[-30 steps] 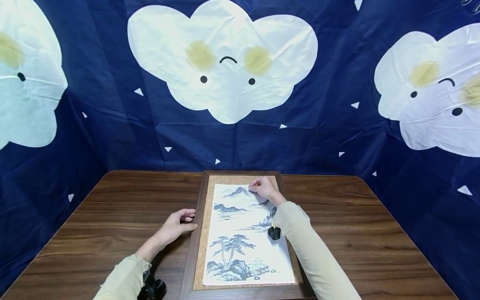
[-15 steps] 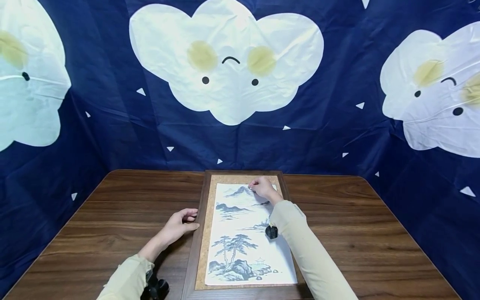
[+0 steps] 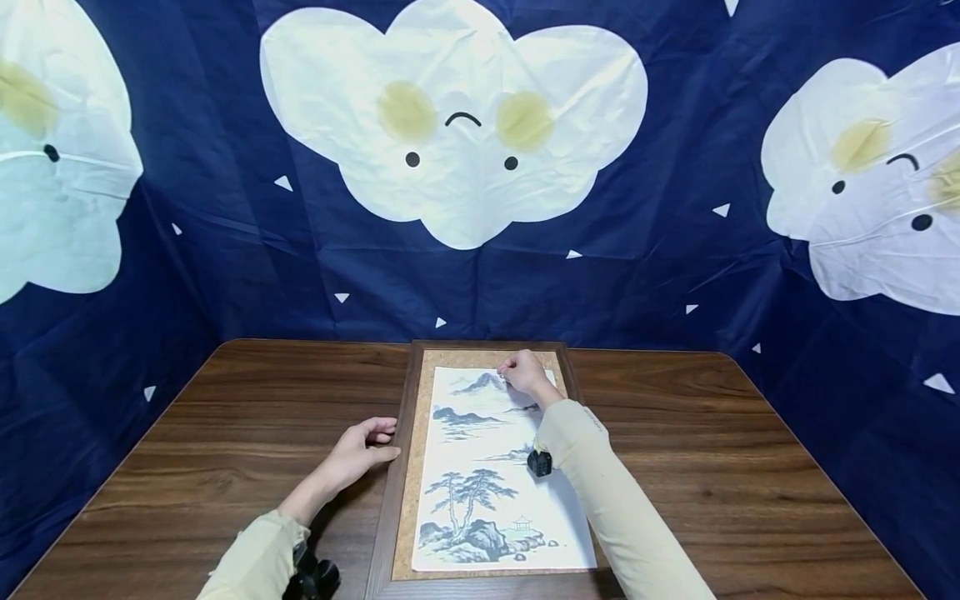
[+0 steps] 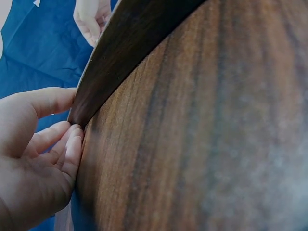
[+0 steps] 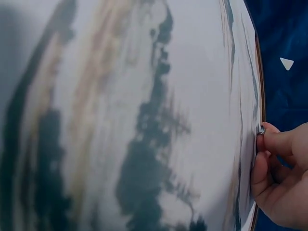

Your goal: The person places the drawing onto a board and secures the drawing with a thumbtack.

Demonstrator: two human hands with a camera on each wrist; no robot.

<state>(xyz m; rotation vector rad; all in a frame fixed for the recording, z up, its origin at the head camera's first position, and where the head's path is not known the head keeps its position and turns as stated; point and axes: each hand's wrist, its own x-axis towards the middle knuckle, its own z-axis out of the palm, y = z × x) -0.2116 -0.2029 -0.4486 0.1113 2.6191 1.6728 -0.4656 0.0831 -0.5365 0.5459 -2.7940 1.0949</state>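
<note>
Two hands are at one framed cork board [image 3: 384, 525], which lies on one brown bench [image 3: 750, 467]. One sheet [image 3: 487, 462] printed with a landscape rests on the cork inside the frame, a bare strip of cork showing along its left and top sides. The right hand [image 3: 525, 375], at the sheet's upper right, has its grip pinched together on one small shiny piece [image 5: 262, 130]; what it is, I cannot make out. The left hand [image 3: 356, 450] touches the board's left edge, its grip loose, thumb and fingers apart. There are two pale sleeves [image 3: 630, 508] and two black devices [image 3: 539, 463], one at each wrist. Behind, three white clouds [image 3: 457, 125] show on dark blue cloth [image 3: 480, 292].

Compared with the head view one second earlier, the counts match and the board and sheet keep their place on the bench. Both hands stay at the same spots. The right wrist's device now sits slightly farther left over the sheet, and the shiny piece shows less between the fingertips from above.
</note>
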